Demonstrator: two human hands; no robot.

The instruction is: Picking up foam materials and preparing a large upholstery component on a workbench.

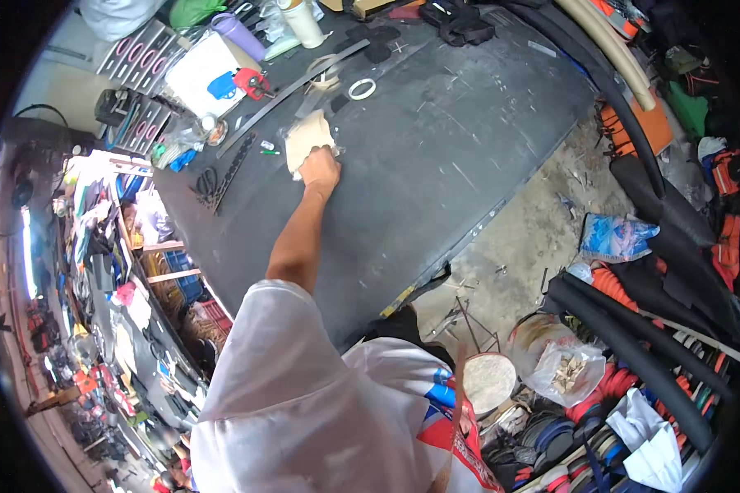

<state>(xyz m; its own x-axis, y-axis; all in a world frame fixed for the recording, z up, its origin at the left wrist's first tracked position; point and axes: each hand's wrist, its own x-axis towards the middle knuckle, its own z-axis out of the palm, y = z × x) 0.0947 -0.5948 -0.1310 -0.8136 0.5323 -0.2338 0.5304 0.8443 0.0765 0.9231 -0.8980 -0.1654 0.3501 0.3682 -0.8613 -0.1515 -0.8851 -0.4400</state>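
Note:
My left arm, in a loose white sleeve, stretches forward across a dark table (403,189). The left hand (321,171) is closed, its fingers curled against the lower right part of a flat beige piece (307,135). Thin, shiny clear material shows around that piece's edges. Its exact kind is unclear. Just left of it lie a small green item (270,152) and a small white one (267,145). A white ring, like a tape roll (362,89), lies farther off to the right. My right hand is outside the picture.
A long metal strip (292,92), black scissors (205,182) and a white tumbler (302,23) are on the table's far left side. Right of the table edge, a bag with light pieces (566,370), a round pale-topped stool (489,382) and black foam tubes (633,361) crowd the floor.

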